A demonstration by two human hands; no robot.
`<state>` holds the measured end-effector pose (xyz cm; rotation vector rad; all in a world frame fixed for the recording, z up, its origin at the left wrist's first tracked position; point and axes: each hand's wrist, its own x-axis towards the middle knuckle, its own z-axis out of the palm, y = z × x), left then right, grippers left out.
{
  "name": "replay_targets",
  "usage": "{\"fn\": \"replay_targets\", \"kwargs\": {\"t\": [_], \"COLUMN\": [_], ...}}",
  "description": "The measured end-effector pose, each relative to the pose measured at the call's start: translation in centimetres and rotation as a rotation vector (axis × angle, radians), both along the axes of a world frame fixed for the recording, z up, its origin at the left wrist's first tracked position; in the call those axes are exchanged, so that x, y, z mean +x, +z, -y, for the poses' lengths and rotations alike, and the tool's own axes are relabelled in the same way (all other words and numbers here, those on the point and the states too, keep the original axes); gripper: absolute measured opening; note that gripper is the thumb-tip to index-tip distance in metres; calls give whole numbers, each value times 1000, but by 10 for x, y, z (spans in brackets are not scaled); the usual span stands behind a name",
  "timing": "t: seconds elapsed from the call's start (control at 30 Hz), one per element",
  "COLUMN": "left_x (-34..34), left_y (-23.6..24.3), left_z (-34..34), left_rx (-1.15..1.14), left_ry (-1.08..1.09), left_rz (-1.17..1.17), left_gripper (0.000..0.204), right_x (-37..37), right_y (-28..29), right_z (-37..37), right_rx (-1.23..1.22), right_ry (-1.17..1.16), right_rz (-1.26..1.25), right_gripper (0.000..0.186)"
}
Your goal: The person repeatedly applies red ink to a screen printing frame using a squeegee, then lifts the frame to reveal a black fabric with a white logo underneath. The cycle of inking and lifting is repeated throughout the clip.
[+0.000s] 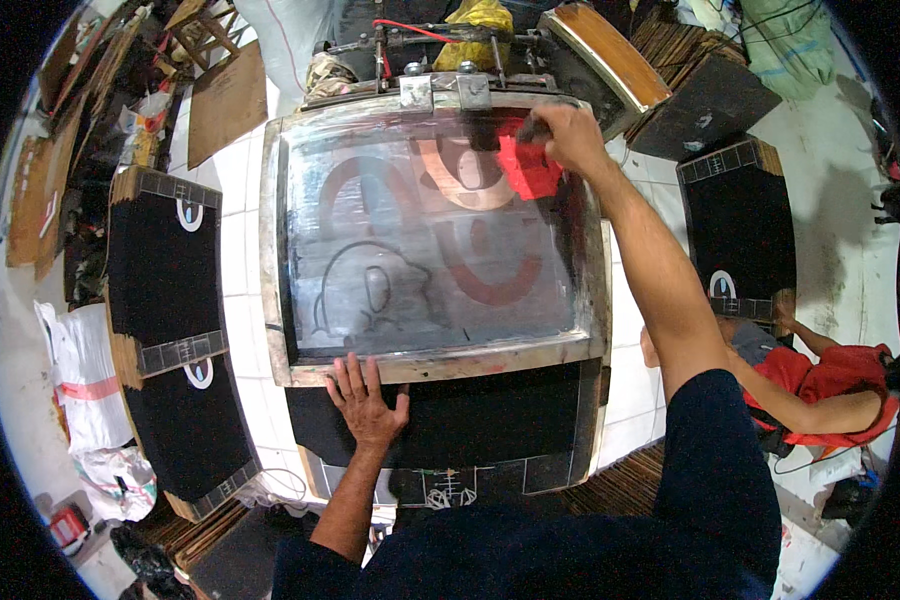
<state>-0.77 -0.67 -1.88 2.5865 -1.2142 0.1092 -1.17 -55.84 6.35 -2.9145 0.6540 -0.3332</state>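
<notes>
A screen-printing frame (435,368) with a pale wooden border lies before me. Its grey mesh (390,230) shows curved shapes and a rounded cartoon outline. My left hand (368,405) rests with fingers spread on the frame's near edge, holding nothing. Toward the mesh's far right corner, my right hand (573,138) is closed on a red cloth (530,168), which touches the mesh. Shadow and the fingers hide part of that grip. Black fabric (450,420) shows beneath the frame's near side.
Metal clamps (445,92) hold the frame's far edge. Black printed panels lie on boards at left (165,260) and right (738,220). Another person in red (820,390) is at the right. A wooden-edged block (610,55) and stacked boards (680,55) stand at far right.
</notes>
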Motion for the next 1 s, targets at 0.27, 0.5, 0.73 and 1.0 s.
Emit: {"fn": "replay_targets", "kwargs": {"t": [0.27,0.5,0.73,1.0], "left_x": [-2,15,49,44], "left_y": [-2,15,61,85], "left_z": [-3,8,19,28], "left_rx": [9,-144,-116,-118], "left_ry": [4,-36,-197,-150], "left_rz": [22,-9,-154,-180], "left_gripper": [88,69,49,46], "right_x": [-9,-61,-42,-33], "right_y": [-19,-27,-11,-6], "right_z": [-12,-66,-34,-12], "right_rx": [-160,-51,-18,74], "right_ry": [-33,1,73,62], "right_rz": [19,214,271,-38], "right_gripper": [30,21,28,40]}}
